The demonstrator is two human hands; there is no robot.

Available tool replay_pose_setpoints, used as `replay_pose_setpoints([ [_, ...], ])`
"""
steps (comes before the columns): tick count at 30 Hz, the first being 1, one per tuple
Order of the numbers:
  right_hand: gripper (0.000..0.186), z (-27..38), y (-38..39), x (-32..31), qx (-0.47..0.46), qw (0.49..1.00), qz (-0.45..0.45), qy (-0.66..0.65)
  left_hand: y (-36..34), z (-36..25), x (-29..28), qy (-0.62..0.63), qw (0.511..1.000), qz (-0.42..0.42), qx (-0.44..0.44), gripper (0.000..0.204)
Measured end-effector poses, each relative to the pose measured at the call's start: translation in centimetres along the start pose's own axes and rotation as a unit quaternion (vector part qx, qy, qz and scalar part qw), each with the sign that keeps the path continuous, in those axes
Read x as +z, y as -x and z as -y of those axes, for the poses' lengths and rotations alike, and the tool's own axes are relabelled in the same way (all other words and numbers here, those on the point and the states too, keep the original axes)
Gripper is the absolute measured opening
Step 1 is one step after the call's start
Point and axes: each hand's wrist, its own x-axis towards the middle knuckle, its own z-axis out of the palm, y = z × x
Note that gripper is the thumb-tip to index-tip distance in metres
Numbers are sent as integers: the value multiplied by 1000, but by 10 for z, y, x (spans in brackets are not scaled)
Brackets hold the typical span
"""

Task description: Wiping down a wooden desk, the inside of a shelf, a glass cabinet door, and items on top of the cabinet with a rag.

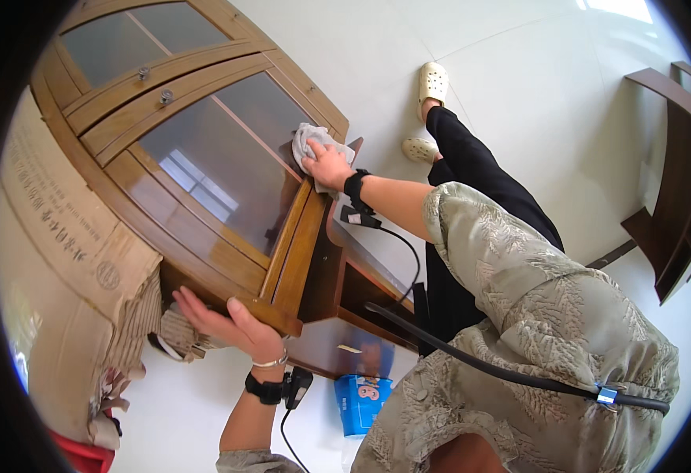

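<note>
A brown wooden cabinet (196, 236) with dark glass door panels and two small metal knobs fills the upper left. My right hand (330, 167) presses a crumpled grey-white cloth (311, 140) against the right edge of one glass panel, fingers curled over it. My left hand (231, 323) lies along the cabinet's lower edge near its corner. Its fingers are stretched out and the thumb stands apart; the palm's contact with the wood is partly hidden. Both wrists carry black straps with small cabled devices.
Torn cardboard (70, 236) stands against the cabinet's left side. Darker open shelving (361, 292) is beside its lower right corner, near a blue container (361, 404). A dark brown curved wooden piece (680, 173) stands at right. A black cable (479, 359) crosses my torso.
</note>
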Motion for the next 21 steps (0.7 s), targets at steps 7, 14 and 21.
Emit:
replay_pose_setpoints([
  [7, 62, -34, -48, 2, 41, 996, 75, 40, 5, 9, -1, 53, 998, 18, -32, 66],
  [14, 54, -71, -103, 5, 48, 997, 29, 47, 10, 28, 1, 67, 997, 37, -26, 75],
  [21, 44, 16, -138, 27, -20, 999, -20, -23, 52, 66, -13, 56, 996, 50, -54, 76],
])
